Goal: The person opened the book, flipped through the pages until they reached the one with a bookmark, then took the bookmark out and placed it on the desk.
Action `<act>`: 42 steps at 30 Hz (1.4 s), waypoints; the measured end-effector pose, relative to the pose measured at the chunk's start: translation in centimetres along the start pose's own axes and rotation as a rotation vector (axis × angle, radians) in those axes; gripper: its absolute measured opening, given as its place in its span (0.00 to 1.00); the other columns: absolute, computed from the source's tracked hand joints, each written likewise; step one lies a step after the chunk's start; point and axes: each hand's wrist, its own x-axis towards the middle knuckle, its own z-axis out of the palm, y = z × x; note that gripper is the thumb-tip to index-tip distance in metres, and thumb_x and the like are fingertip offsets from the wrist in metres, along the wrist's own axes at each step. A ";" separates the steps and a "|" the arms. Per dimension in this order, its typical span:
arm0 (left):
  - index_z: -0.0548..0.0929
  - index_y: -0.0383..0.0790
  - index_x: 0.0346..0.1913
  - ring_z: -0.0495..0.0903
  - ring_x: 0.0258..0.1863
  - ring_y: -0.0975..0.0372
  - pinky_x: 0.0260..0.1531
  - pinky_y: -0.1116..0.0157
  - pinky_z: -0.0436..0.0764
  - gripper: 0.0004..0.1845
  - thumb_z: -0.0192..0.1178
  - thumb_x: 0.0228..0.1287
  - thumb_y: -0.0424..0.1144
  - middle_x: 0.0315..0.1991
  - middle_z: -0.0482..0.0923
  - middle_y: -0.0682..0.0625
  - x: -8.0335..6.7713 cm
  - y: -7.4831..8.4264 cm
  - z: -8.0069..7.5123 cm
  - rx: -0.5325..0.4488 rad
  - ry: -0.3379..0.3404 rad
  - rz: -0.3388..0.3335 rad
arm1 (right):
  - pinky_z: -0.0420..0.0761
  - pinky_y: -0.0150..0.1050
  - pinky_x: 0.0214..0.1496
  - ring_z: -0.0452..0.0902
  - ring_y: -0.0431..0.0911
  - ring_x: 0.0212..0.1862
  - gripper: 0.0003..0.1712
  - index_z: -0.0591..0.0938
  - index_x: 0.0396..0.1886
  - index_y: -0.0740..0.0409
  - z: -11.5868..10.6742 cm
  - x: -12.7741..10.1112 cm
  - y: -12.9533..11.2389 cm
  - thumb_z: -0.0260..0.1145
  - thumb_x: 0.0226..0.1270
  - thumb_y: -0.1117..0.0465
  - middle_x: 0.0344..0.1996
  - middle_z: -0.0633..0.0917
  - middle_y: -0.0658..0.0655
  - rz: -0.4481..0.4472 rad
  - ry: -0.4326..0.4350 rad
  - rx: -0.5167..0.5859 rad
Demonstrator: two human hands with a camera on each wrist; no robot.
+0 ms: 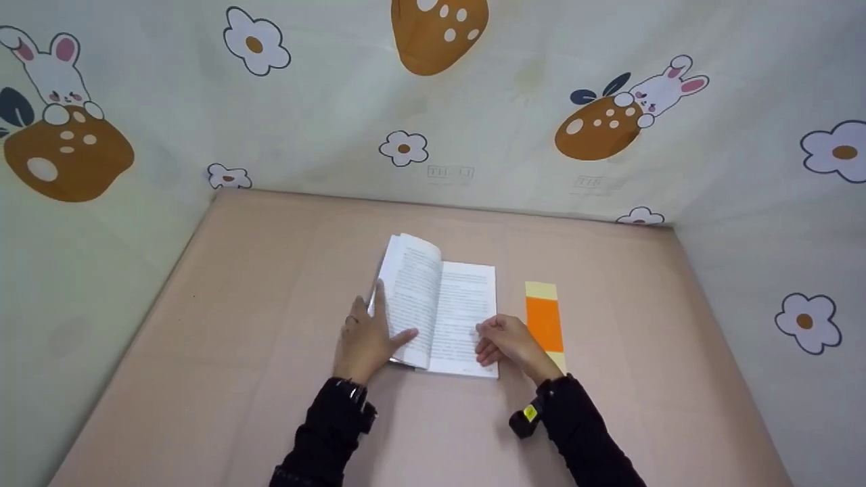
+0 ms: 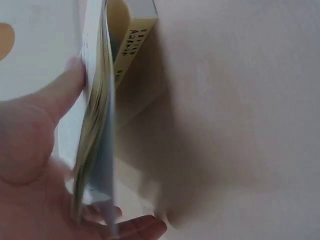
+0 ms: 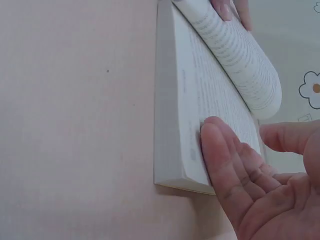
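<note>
An open paperback book (image 1: pixel 467 318) with printed pages lies on the table. Its left-hand part is raised, and the pages there curve up. My left hand (image 1: pixel 369 341) holds that raised part, thumb (image 2: pixel 67 87) on the page side and fingers (image 2: pixel 145 227) beyond the cover. On the right-hand page rests my right hand (image 1: pixel 507 341), near the outer edge. In the right wrist view its fingers (image 3: pixel 215 150) are loosely bent, with the thumb apart from them and nothing gripped. An orange strip with pale yellow ends (image 1: pixel 543 325) lies right of the book, partly behind my right hand.
The table (image 1: pixel 270 291) has a plain pinkish-beige cover. Pale cloth walls (image 1: pixel 325 101) printed with rabbits, flowers and brown fruit shapes enclose it at the back and both sides. A dark wrist device (image 1: pixel 524 421) hangs by my right sleeve.
</note>
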 end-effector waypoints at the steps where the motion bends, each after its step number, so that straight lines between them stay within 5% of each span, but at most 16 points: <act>1: 0.43 0.36 0.73 0.71 0.53 0.37 0.48 0.46 0.73 0.51 0.62 0.57 0.53 0.62 0.61 0.25 0.0 0.1 0.0 -0.017 0.026 -0.006 | 0.83 0.37 0.29 0.80 0.44 0.21 0.16 0.74 0.42 0.71 0.0 0.0 0.0 0.55 0.69 0.59 0.22 0.81 0.59 0.008 0.003 0.012; 5: 0.45 0.30 0.72 0.81 0.36 0.45 0.31 0.53 0.78 0.39 0.52 0.68 0.44 0.49 0.76 0.29 -0.1 1.3 -0.2 -0.090 0.088 0.020 | 0.83 0.37 0.30 0.80 0.44 0.22 0.24 0.72 0.47 0.72 0.0 0.0 0.0 0.51 0.72 0.51 0.23 0.82 0.59 0.036 0.010 0.053; 11: 0.47 0.32 0.72 0.82 0.33 0.52 0.29 0.60 0.79 0.31 0.43 0.72 0.34 0.43 0.79 0.32 -1.1 4.6 0.5 -0.176 0.059 0.158 | 0.83 0.40 0.30 0.79 0.46 0.22 0.33 0.69 0.51 0.71 0.3 -0.4 -0.7 0.44 0.73 0.42 0.24 0.81 0.61 0.025 0.040 0.071; 18: 0.47 0.31 0.72 0.74 0.17 0.62 0.15 0.71 0.70 0.33 0.46 0.67 0.27 0.29 0.80 0.38 -1.8 7.3 3.4 -0.076 0.005 0.294 | 0.83 0.43 0.31 0.79 0.48 0.23 0.41 0.70 0.52 0.71 0.7 -0.8 -1.6 0.38 0.71 0.35 0.27 0.82 0.64 0.053 0.073 -0.020; 21: 0.48 0.31 0.72 0.78 0.25 0.59 0.21 0.69 0.74 0.33 0.47 0.66 0.27 0.38 0.81 0.37 -1.9 7.8 5.1 -0.029 0.017 0.348 | 0.83 0.41 0.28 0.79 0.46 0.21 0.43 0.71 0.48 0.68 0.8 -0.3 -0.8 0.39 0.67 0.30 0.24 0.82 0.61 0.032 0.088 -0.036; 25: 0.54 0.29 0.70 0.79 0.48 0.47 0.39 0.60 0.81 0.31 0.50 0.67 0.32 0.58 0.72 0.34 -2.3 8.2 7.1 0.049 0.011 0.387 | 0.80 0.38 0.25 0.77 0.45 0.20 0.39 0.74 0.41 0.64 1.1 -0.5 -0.5 0.43 0.65 0.30 0.21 0.81 0.58 -0.011 0.121 -0.114; 30: 0.62 0.25 0.65 0.68 0.62 0.43 0.56 0.53 0.74 0.28 0.48 0.69 0.41 0.63 0.67 0.34 -2.8 8.6 8.6 0.354 0.002 0.430 | 0.78 0.38 0.34 0.78 0.46 0.31 0.26 0.79 0.41 0.65 1.4 -0.5 -0.3 0.50 0.71 0.45 0.31 0.83 0.59 -0.111 0.207 -0.305; 34: 0.60 0.32 0.68 0.58 0.69 0.48 0.65 0.56 0.64 0.35 0.47 0.68 0.54 0.69 0.59 0.39 -3.2 8.7 9.4 0.481 -0.073 0.380 | 0.77 0.42 0.37 0.77 0.49 0.33 0.19 0.78 0.41 0.69 1.1 -0.4 0.0 0.52 0.71 0.55 0.32 0.82 0.62 -0.116 0.239 -0.520; 38: 0.59 0.39 0.70 0.53 0.71 0.53 0.68 0.60 0.59 0.49 0.51 0.54 0.70 0.72 0.54 0.44 -3.3 8.6 9.7 0.514 -0.090 0.310 | 0.74 0.42 0.31 0.72 0.49 0.28 0.21 0.78 0.31 0.66 0.7 -0.4 0.3 0.51 0.72 0.52 0.24 0.78 0.59 -0.061 0.245 -0.749; 42: 0.60 0.39 0.70 0.54 0.71 0.53 0.68 0.61 0.59 0.53 0.52 0.47 0.73 0.72 0.54 0.45 -3.4 8.5 9.6 0.529 -0.101 0.295 | 0.73 0.41 0.29 0.72 0.48 0.26 0.26 0.80 0.27 0.63 0.6 -0.6 0.6 0.50 0.71 0.46 0.23 0.79 0.58 0.001 0.249 -0.846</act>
